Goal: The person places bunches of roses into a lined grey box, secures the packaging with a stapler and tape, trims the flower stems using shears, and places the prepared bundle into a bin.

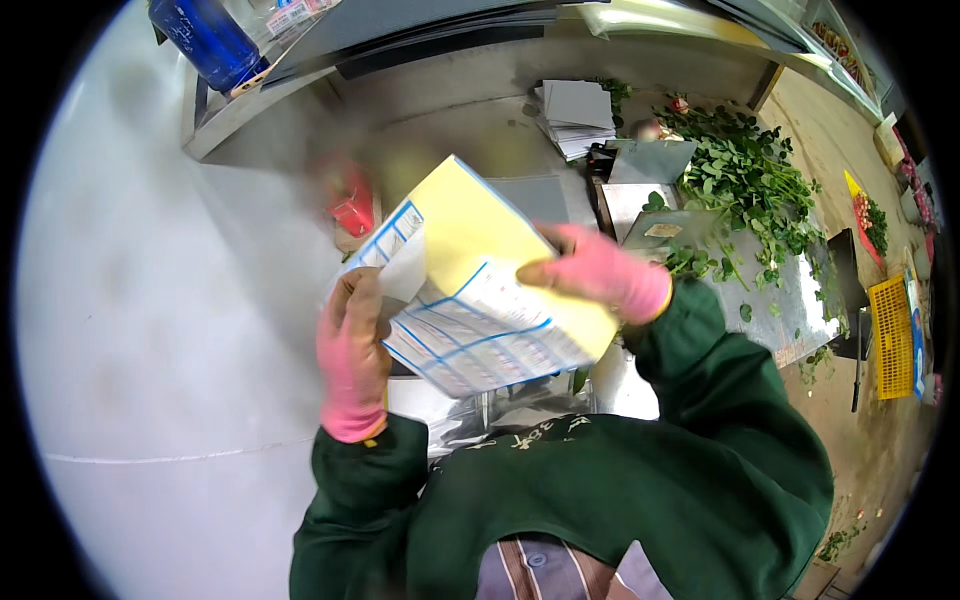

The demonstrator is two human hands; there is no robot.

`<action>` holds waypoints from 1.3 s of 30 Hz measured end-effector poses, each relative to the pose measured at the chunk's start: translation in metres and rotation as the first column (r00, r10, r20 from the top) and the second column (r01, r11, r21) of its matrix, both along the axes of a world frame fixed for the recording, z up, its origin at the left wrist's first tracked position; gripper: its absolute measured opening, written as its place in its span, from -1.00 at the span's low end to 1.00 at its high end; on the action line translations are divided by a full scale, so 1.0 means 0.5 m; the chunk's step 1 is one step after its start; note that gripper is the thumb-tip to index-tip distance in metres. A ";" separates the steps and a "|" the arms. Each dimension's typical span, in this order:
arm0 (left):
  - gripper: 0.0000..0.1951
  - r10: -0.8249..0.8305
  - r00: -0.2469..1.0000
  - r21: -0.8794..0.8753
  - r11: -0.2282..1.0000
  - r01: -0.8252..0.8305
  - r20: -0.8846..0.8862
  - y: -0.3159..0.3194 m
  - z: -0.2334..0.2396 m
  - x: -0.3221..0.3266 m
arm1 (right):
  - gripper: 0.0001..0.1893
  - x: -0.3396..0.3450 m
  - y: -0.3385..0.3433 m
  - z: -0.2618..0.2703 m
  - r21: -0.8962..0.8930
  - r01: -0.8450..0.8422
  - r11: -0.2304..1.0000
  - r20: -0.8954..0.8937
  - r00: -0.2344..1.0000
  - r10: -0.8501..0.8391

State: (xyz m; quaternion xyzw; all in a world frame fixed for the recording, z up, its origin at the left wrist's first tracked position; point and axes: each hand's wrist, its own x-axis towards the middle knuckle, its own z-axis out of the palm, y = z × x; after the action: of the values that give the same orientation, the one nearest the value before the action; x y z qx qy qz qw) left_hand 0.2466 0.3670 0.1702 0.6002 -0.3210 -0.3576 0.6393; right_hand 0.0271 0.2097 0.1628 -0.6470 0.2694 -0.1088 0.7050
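Observation:
Both my hands wear pink gloves with dark fingertips. A large printed sheet, yellow on one part and lined with a blue grid on another, seems folded or bent; this paper sheet (495, 330) is held up before my chest. My left hand (356, 352) pinches its left edge, where a white flap stands up. On the right side my right hand (600, 274), somewhat blurred, grips the yellow part with the thumb on top. The bench surface under the paper is mostly hidden.
Leafy rose stems (750, 172) lie at the right of the metal bench, beside upright metal plates (651, 161). Behind are stacked grey-white cards (577, 105). A red object (352, 206) sits left of the paper. A blue bottle (206, 41) stands upper left; a yellow plastic crate (891, 337) is far right.

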 end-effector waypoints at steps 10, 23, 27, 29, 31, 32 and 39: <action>-0.65 -0.101 -0.459 0.324 0.838 0.439 0.883 -0.088 0.110 0.020 | -0.42 0.087 -0.188 0.077 -0.244 -0.514 0.822 -0.314 0.844 0.435; -0.55 -0.232 0.264 0.310 0.900 -0.306 0.936 -0.068 -0.349 0.215 | -0.52 0.297 -0.761 -0.461 -0.641 0.707 0.299 0.379 0.630 -0.678; -0.49 -0.367 0.063 0.369 0.885 -0.282 0.928 -0.012 -0.301 0.217 | -0.32 0.362 -0.542 -0.339 -0.107 0.742 0.661 0.148 0.670 -0.728; -0.38 -0.538 0.076 0.542 0.821 -0.181 0.840 -0.015 -0.309 0.197 | -0.34 0.256 -0.404 -0.229 0.127 0.401 0.907 0.280 0.863 -0.421; -0.33 -0.334 0.082 0.344 0.920 -0.189 0.939 -0.002 -0.346 0.136 | -0.51 0.131 -0.242 -0.149 0.178 -0.058 0.982 0.350 0.937 -0.008; -0.24 -0.332 0.043 0.335 0.932 -0.142 0.942 0.002 -0.347 0.106 | -0.43 0.081 -0.169 -0.138 0.240 -0.179 0.954 0.261 0.959 0.114; -0.24 -0.496 0.319 0.355 0.841 0.410 0.807 0.253 -0.457 0.010 | -0.28 -0.034 0.172 -0.433 0.930 0.064 0.362 0.007 0.981 -0.192</action>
State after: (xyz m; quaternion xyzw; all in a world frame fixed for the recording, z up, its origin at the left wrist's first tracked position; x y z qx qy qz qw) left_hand 0.2514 0.4933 -0.0582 0.6075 -0.7404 -0.1746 0.2288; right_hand 0.0100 0.2956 -0.0537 -0.1111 0.2925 -0.0305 0.9493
